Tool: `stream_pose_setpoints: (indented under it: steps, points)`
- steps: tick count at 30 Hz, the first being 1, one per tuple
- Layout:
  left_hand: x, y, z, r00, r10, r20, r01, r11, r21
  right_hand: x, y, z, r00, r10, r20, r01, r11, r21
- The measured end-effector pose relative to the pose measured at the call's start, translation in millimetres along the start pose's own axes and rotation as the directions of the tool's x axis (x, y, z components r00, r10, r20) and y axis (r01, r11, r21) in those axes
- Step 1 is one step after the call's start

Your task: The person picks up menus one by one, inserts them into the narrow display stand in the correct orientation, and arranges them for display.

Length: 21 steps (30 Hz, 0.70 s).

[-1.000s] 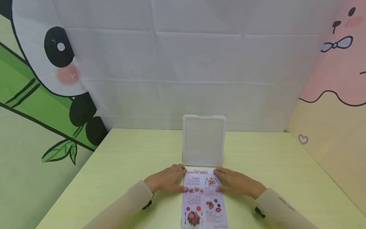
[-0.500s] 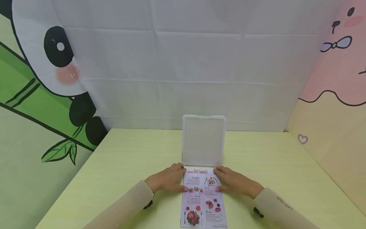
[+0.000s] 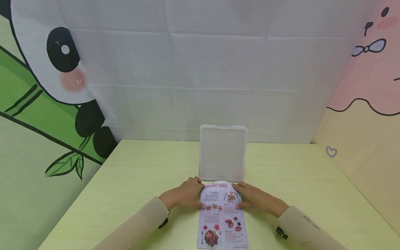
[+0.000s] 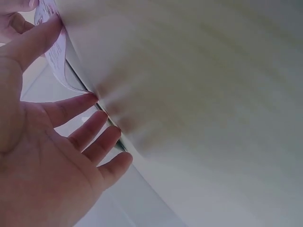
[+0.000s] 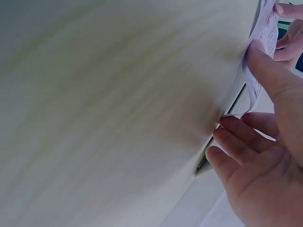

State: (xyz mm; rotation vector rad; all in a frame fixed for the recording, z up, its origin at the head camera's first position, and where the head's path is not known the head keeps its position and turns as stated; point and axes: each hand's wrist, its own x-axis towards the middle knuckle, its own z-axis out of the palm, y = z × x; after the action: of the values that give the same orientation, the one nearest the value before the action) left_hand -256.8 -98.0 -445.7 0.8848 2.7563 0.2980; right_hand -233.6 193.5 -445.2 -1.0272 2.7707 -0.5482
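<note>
A printed paper menu (image 3: 215,217) lies on the table, its top end bowed upward between the two hands. At its left edge my left hand (image 3: 184,195) touches the paper with thumb and index finger, the other fingers spread on the table. Opposite it, my right hand (image 3: 260,199) presses the right edge with the thumb and the fingers by the top corner. Both wrist views show the sheet (image 4: 57,52) curving up off the table. Just beyond the menu's top edge stands a white-framed rectangular board or holder (image 3: 222,154); its base is partly hidden.
The pale yellow table (image 3: 150,163) reaches back to a white cloth wall (image 3: 203,69). Painted side panels, a panda (image 3: 64,48) at left and a pink figure (image 3: 365,80) at right, bound the space.
The menu's top end, flat in the earlier frames, now arches up between the hands. Both hands stay at almost the same places on its edges. The white-framed board has not moved.
</note>
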Motion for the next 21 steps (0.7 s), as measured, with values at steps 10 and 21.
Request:
stream_pose_setpoints:
  steps: [10, 21]
  points:
    - [1.6, 5.0, -1.6, 1.000, 0.001, -0.029, -0.003, 0.996, -0.093, 7.2, 3.9, 3.9, 0.996, 0.074, -0.056, -0.063, 0.983, 0.172]
    - [7.9, 3.7, 2.5, 0.998, -0.021, -0.054, 0.003, 0.948, -0.319, 8.5, 4.2, 5.5, 0.979, 0.202, -0.022, -0.179, 0.909, 0.377]
